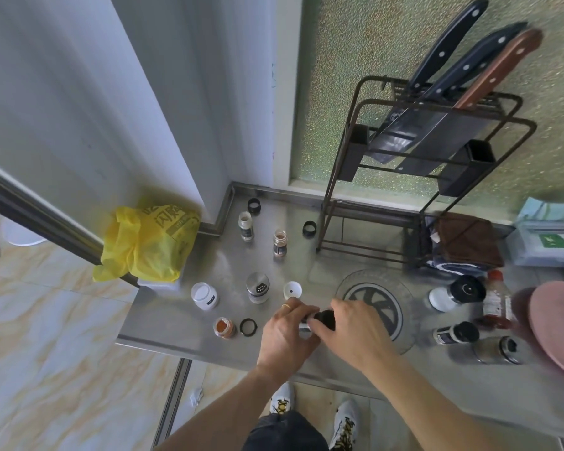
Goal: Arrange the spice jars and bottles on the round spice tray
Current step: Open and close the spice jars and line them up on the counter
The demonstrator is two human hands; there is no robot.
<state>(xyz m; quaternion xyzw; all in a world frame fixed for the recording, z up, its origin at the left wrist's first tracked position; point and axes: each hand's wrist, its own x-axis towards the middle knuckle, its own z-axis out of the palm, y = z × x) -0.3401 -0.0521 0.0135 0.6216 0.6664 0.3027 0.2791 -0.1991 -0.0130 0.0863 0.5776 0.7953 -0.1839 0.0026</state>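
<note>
My left hand [285, 336] grips a small spice jar [305, 324], and my right hand [349, 327] is closed on its black cap [324, 317], just left of the clear round spice tray [404, 288]. The tray holds nothing. Left of my hands stand an open jar of orange powder [223, 327] with a loose black ring [248, 327], a white jar [204, 296], a metal-topped shaker [258, 287] and a white lid [292, 290]. Further back are two open jars [245, 225] [279, 243] and two black caps [254, 206] [309, 228].
Right of the tray lie several bottles: a white one with black cap [455, 292], a red-capped sauce bottle [495, 297], a dark grinder [456, 333] and a glass jar [497, 349]. A knife rack [430, 131] stands behind. A yellow bag [150, 242] sits at the counter's left end.
</note>
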